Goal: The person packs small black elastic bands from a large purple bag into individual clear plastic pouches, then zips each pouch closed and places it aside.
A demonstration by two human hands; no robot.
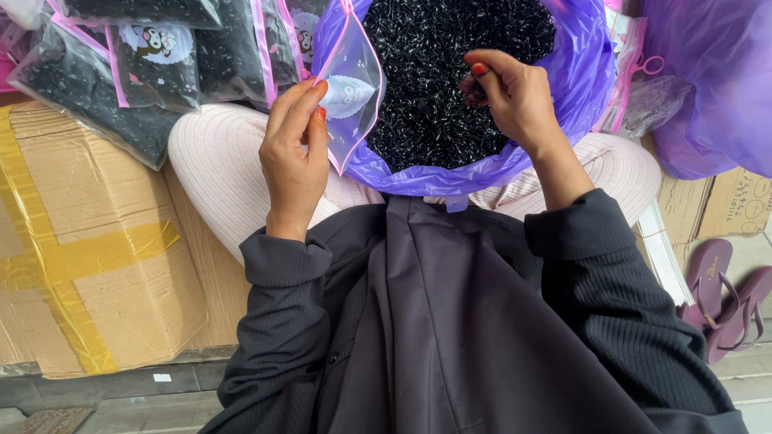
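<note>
My left hand [294, 153] grips a small clear zip pouch [351, 88] with pink edges and a cartoon print, holding it over the rim of a big purple plastic bag [579, 72]. That bag rests between my knees and is full of small black elastic bands [434, 88]. My right hand [515, 95] reaches into the pile from the right, its fingers pinched on a few of the black bands. Both sleeves are black.
Several filled zip pouches of black bands [153, 56] lie stacked on a taped cardboard box [88, 241] at the left. Another purple bag [716, 80] and a box [736, 205] stand at the right, with purple flip-flops [724, 297] on the floor.
</note>
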